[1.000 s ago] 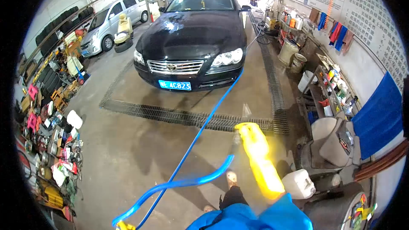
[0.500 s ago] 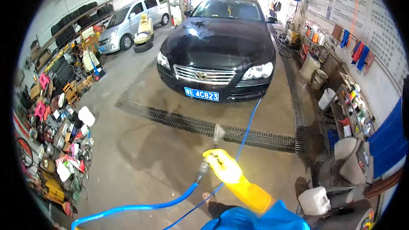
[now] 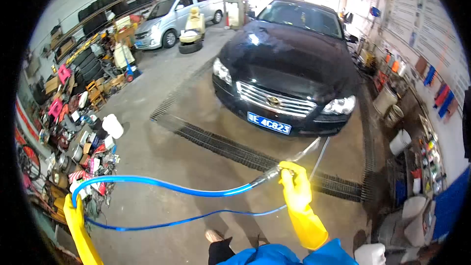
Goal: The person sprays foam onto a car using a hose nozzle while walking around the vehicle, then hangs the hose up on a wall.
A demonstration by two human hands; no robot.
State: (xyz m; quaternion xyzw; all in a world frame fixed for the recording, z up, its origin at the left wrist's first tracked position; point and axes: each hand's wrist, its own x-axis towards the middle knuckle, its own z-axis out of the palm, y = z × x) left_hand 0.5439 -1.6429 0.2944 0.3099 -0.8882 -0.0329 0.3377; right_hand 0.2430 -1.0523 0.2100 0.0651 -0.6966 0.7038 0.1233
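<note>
My right hand [image 3: 298, 191], in a yellow rubber glove, is closed round a metal spray gun [image 3: 266, 175] in front of the black car [image 3: 289, 64]. The gun's pale front end is blurred and points up toward the bumper. From its rear, a blue hose [image 3: 171, 187] runs left to my left hand [image 3: 73, 209], gloved in yellow too. That hand grips the hose at the lower left, its fingers partly hidden. The hose loops back below and passes behind my right forearm toward the car.
A floor drain grating [image 3: 230, 151] crosses in front of the car. Piled clutter [image 3: 83, 152] lines the left side, with a silver van [image 3: 176, 14] behind. Along the right wall stand buckets [image 3: 400, 142] and bottles; a white jug [image 3: 370, 254] sits near my right side.
My left hand has come into view, holding the hose. My right hand has shifted right with the spray gun, and the hose is raised. The view has turned left and tilted.
</note>
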